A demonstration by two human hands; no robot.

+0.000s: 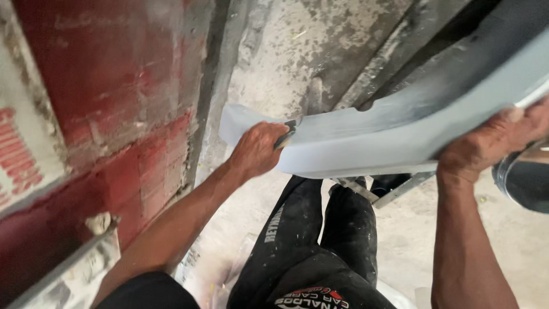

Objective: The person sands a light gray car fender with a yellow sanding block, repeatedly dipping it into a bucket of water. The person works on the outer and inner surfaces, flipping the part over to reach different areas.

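Observation:
A long pale grey car body panel, shaped like a bumper, stretches from the middle of the view up to the right edge. My left hand presses a small dark sanding block against the panel's left part. My right hand grips the panel's lower edge at the right. Below it my legs in paint-spattered black trousers are visible.
A red-painted brick wall stands close on the left. A metal stand shows under the panel. A round metal container sits at the right edge. The concrete floor is rough and stained.

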